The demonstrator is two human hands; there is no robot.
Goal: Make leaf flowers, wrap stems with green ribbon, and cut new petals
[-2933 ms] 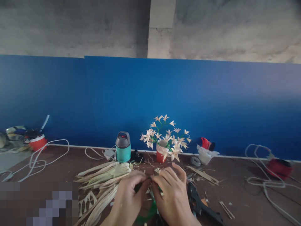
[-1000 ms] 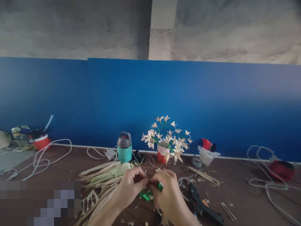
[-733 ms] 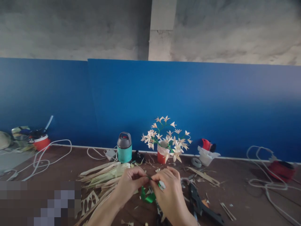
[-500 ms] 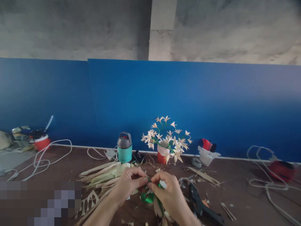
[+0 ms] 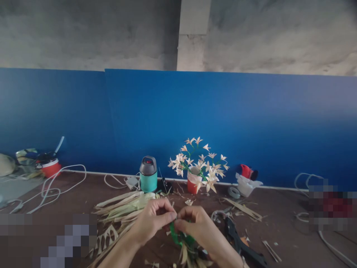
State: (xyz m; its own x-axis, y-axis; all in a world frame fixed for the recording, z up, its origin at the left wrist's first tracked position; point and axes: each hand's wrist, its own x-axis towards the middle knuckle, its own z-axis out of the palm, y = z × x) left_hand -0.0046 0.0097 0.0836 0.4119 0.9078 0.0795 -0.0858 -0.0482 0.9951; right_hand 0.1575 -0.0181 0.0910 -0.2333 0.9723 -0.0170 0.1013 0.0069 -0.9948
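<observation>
My left hand (image 5: 157, 216) is closed in a pinch, its thumb and forefinger meeting the fingertips of my right hand. What it grips is too small to make out. My right hand (image 5: 193, 225) also pinches, with glossy green tape (image 5: 175, 236) hanging in a strip from its fingers. A thin dark wire or stem (image 5: 163, 180) slants up beyond the fingertips; I cannot tell whether it is held. Pale dried husk pieces (image 5: 184, 255) lie below the hands. Pale husk flowers on green stems (image 5: 200, 162) stand in a red paper cup (image 5: 192, 186) behind.
Husk strips (image 5: 122, 208) pile up at left, near a teal lidded container (image 5: 148, 181). A black glue gun (image 5: 241, 242) lies right of my hand. Farther back are a tape roll (image 5: 233, 192) and a white tub (image 5: 247, 185). White cables (image 5: 46, 197) trail across the left side.
My right hand has turned slightly and the green tape hangs differently, now in a narrower strip. The thin dark wire or stem has come into sight beyond the fingertips. Left hand barely moved.
</observation>
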